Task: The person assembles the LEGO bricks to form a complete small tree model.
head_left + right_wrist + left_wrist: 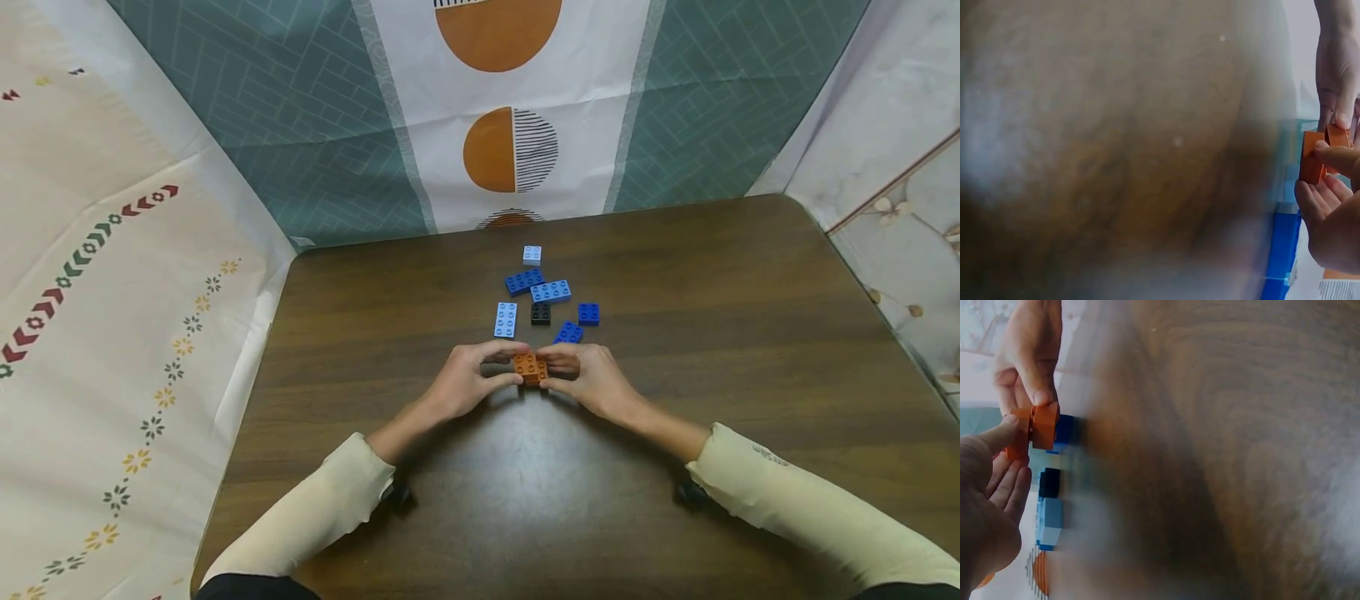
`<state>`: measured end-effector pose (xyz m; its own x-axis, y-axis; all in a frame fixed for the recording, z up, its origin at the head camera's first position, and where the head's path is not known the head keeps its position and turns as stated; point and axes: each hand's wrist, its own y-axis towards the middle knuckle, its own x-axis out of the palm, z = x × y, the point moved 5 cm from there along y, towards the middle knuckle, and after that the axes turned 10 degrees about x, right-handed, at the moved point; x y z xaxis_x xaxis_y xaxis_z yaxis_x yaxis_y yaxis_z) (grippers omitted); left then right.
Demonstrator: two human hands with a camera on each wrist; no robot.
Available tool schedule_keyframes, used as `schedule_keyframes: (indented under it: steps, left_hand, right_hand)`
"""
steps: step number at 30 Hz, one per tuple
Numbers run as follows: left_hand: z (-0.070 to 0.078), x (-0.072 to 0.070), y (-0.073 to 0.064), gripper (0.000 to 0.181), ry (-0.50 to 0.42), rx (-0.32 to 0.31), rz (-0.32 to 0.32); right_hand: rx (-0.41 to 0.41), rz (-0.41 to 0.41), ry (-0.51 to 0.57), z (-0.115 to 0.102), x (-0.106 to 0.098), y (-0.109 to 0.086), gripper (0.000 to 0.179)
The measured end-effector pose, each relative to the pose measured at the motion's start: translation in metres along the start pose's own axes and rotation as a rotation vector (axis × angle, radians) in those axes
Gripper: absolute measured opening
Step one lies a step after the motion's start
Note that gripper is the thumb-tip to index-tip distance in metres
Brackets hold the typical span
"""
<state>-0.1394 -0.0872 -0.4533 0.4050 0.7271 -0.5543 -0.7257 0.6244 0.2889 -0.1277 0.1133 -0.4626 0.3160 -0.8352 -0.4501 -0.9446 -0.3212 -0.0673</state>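
Nearest, two pale sleeves (322, 508) reach in over the near edge of the table (750, 358), one toward each near corner. The left hand (468, 379) pinches the left orange brick (1017, 437) between thumb and fingers; the right hand (592, 379) likewise grips the right orange brick (1045, 428). The two orange bricks meet side by side between the hands, about midway between the table's left and right edges (whether they are locked together, I cannot tell).

Just beyond the right hand's fingers lies a blue brick (569, 332), partly hidden, with a smaller blue brick (588, 314) near it, toward the table's right edge. Level with that one are a black brick (541, 314) and, toward the left edge, a pale brick (506, 320) with its long side running toward the far edge.

Farther on, a light blue brick (551, 292) sits right beside a long dark blue brick (524, 282) (both lie slightly aslant). Closest to the far edge is a small pale brick (532, 255), well apart from both far corners. Behind that edge hangs a green and white cloth (315, 108) with orange circles (489, 150).
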Motion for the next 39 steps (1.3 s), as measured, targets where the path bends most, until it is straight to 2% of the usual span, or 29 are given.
schedule_keyframes:
  steps: [6,12,20,30,39]
  left_hand:
    - [-0.008,0.008,0.001,0.044,0.017,-0.009,-0.005]
    - [-0.013,0.011,0.002,0.044,0.035,-0.015,0.026]
    - [-0.015,0.013,0.008,0.046,0.054,0.035,0.071]
    - [-0.014,0.011,0.012,0.041,0.19,0.1,0.019]
    - [-0.012,0.015,0.015,0.039,0.204,0.134,-0.032]
  right_hand:
    - [-0.023,0.003,-0.006,0.007,0.002,0.006,0.045]
    - [-0.055,0.006,-0.035,0.008,0.003,0.012,0.044]
    - [-0.1,0.007,-0.101,0.008,0.004,0.019,0.045]
    - [-0.077,-0.018,-0.135,0.012,0.001,0.023,0.044]
    - [-0.067,-0.044,-0.18,0.014,-0.002,0.021,0.045]
